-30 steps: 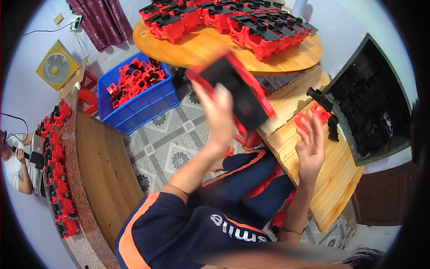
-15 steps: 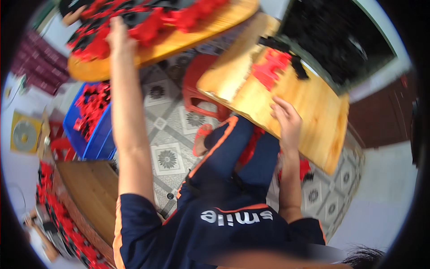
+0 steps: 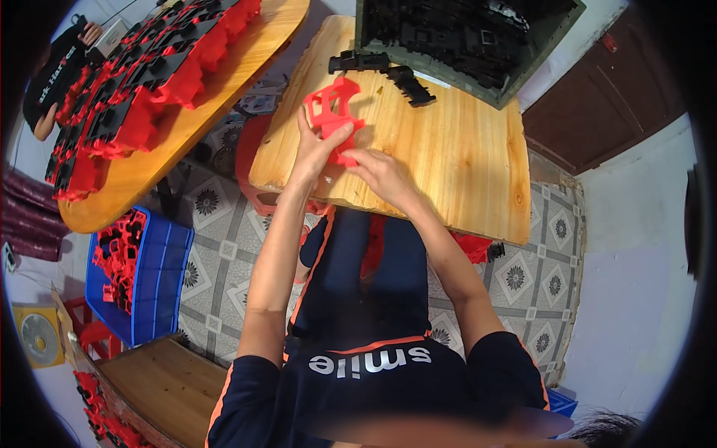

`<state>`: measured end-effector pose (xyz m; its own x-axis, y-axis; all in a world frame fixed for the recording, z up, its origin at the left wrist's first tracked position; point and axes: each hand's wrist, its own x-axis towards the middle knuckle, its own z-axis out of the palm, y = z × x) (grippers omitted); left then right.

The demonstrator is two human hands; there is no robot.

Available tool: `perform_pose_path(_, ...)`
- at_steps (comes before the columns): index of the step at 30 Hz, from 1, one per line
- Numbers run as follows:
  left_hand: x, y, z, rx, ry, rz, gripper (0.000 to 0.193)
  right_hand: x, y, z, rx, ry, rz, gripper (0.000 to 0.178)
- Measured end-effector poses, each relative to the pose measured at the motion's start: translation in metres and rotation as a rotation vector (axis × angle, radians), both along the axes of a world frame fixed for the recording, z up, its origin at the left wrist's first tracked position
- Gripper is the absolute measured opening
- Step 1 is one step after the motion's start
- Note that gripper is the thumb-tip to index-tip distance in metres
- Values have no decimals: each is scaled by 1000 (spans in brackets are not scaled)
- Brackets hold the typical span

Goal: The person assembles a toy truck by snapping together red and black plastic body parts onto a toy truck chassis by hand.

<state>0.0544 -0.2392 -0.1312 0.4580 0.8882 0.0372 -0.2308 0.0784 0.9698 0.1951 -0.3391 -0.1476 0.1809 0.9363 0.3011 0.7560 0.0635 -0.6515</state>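
Note:
A red plastic frame part with cut-outs [image 3: 328, 101] stands tilted over the near left side of the wooden table. My left hand [image 3: 317, 149] grips its left side and lower part, thumb across the front. At its lower right corner, the fingers of my right hand [image 3: 377, 172] are closed on the red part's edge. Just beyond it on the table lie two black plastic parts, one long [image 3: 360, 62] and one slanted [image 3: 411, 86].
A dark crate of black parts [image 3: 463, 45] stands at the table's far side. On the left, an orange-topped table [image 3: 224, 97] bears rows of red-and-black assemblies [image 3: 142, 97], with another person [image 3: 56, 82] behind it. A blue bin [image 3: 160, 276] with red parts stands below.
My left hand has come from the assemblies on the left table to the red part, which was lying flat and is now raised. My right hand has moved onto it too.

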Motion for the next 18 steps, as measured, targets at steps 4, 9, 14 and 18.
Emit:
perform_pose_path(4, -15, -11, 3, -196, -150, -80, 100, 67, 18, 5, 219, 600, 64, 25)
perform_pose_path(9, -30, -39, -6, -310, -369, -146, 82, 156, 132, 22, 199, -131, -557, 50)
perform_pose_path(14, -46, -57, -8, -551, -427, -127, 70, 173, 157, 14, -112, -440, -482, 58)
perform_pose_path(18, -81, -69, -20, -593, -500, -65, 55, 136, 73, 31, 378, 346, -342, 42)
